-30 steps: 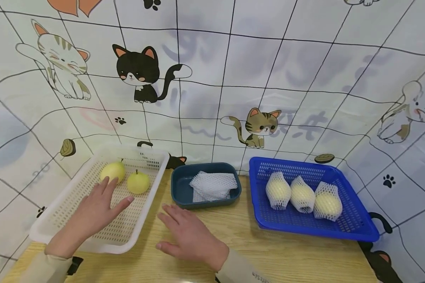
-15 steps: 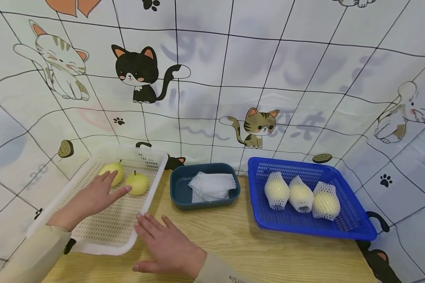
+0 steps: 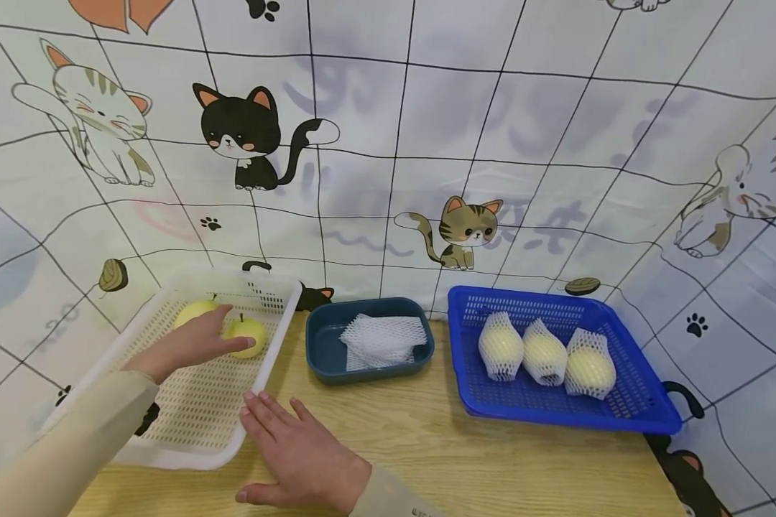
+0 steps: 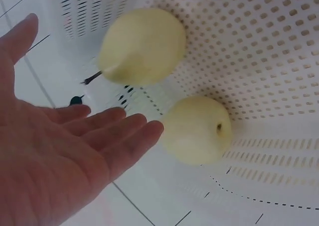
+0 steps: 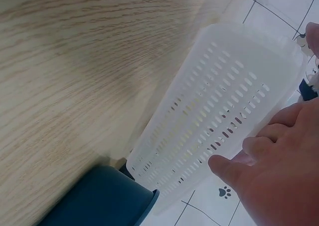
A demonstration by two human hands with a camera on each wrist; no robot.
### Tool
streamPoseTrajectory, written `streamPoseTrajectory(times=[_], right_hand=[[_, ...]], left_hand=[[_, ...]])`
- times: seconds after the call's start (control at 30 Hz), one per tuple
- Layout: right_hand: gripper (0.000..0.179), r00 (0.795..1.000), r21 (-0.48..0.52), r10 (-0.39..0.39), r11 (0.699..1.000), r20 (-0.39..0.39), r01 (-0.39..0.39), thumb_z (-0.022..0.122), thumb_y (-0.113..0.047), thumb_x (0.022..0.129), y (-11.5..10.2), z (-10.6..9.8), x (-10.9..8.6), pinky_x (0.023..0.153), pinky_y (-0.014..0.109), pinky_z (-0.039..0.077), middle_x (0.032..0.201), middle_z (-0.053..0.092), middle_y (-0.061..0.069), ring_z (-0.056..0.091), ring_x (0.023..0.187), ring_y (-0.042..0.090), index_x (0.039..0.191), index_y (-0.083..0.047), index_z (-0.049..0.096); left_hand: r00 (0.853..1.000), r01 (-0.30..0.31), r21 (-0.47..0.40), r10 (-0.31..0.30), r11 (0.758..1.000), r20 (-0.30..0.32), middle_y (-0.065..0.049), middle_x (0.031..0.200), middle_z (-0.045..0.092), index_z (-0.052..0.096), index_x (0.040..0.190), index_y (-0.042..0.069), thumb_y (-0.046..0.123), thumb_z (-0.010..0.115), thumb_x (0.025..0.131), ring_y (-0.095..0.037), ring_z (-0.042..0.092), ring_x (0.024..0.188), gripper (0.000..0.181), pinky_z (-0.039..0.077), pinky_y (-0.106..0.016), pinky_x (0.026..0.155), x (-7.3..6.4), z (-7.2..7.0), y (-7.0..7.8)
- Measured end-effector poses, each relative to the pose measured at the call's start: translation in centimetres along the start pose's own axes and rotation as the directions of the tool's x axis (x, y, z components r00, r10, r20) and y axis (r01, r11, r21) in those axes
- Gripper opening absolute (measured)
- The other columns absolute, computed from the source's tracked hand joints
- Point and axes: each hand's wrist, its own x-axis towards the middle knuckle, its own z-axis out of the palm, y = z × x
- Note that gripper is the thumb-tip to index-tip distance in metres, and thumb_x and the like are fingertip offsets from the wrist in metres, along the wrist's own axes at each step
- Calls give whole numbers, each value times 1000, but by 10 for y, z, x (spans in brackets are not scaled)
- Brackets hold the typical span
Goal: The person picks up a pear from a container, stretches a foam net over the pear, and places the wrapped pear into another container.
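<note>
Two yellow-green pears lie in the white basket (image 3: 184,458): the left pear (image 3: 192,310) and the right pear (image 3: 253,331). My left hand (image 3: 197,340) hovers over them with fingers extended, partly covering both in the head view. In the left wrist view, the left hand (image 4: 65,151) has its palm showing and a fingertip overlapping one pear (image 4: 197,131); contact cannot be told. The other pear (image 4: 144,44) shows its stem. My right hand (image 3: 304,459) holds nothing, its fingertips at the white basket's right rim. In the right wrist view its fingers are near the basket wall (image 5: 224,86).
A dark teal tray (image 3: 371,374) holding white foam nets (image 3: 384,341) stands in the middle. The blue basket (image 3: 575,422) at the right contains three net-wrapped pears (image 3: 544,355). Behind is a cat-patterned cloth (image 3: 362,179). All stand on a wooden table (image 3: 440,459).
My left hand has moved right across the pears. My right hand has moved left from in front of the tray to the white basket's rim. The pears look unmoved.
</note>
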Motion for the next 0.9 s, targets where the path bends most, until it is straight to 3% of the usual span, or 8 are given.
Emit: streamPoseTrajectory(times=[0.23, 0.43, 0.63, 0.9], right_hand=[[96, 1000, -18, 7, 1000, -6, -7, 33, -77, 98, 1, 5, 1, 123, 39, 26, 173, -3, 3, -7, 157, 14, 167, -15, 8], [96, 1000, -11, 3, 1000, -13, -4, 35, -77, 98, 0, 4, 1, 123, 39, 26, 173, -3, 2, -5, 157, 13, 167, -15, 10], [95, 1000, -11, -4, 1000, -15, 4, 37, -76, 99, -1, 3, 2, 123, 38, 26, 173, -3, 3, -5, 157, 12, 167, -15, 12], [95, 999, -59, -11, 998, -32, 9, 39, -74, 99, -1, 3, 0, 123, 36, 26, 173, 2, 4, -4, 157, 14, 167, -14, 12]], left_hand=[[999, -11, 33, 12, 999, -31, -49, 134, 47, 27, 142, -28, 42, 79, 89, -60, 51, 124, 102, 45, -66, 102, 22, 18, -5], [998, 61, -22, -61, 998, -5, -49, 130, 51, 26, 142, -28, 40, 78, 91, -59, 56, 118, 99, 50, -64, 96, 36, 20, -14], [990, 139, -51, -137, 989, 41, -46, 136, 48, 34, 140, -25, 46, 78, 89, -57, 55, 120, 97, 50, -63, 95, 43, 23, -22], [990, 140, -57, -138, 988, 40, -43, 136, 50, 40, 139, -22, 47, 80, 87, -51, 59, 113, 96, 51, -62, 91, 46, 26, -22]])
